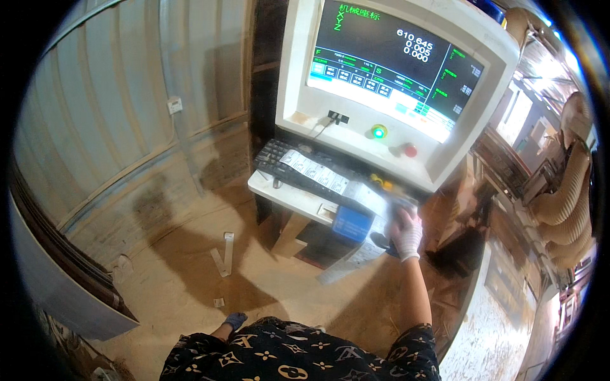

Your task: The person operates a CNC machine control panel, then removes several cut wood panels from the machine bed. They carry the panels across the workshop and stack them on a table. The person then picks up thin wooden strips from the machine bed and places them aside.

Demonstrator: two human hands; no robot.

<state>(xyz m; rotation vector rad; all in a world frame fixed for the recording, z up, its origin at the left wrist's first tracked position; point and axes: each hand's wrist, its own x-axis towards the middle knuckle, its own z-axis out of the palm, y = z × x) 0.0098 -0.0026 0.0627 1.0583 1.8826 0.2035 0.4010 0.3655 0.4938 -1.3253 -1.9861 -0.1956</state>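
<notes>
Wide floor, white shelf, right hand at edge

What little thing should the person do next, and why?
Maybe move the right hand left and lift the white paper strip off the black keyboard, because the strip lies across it and covers some keys.
</notes>
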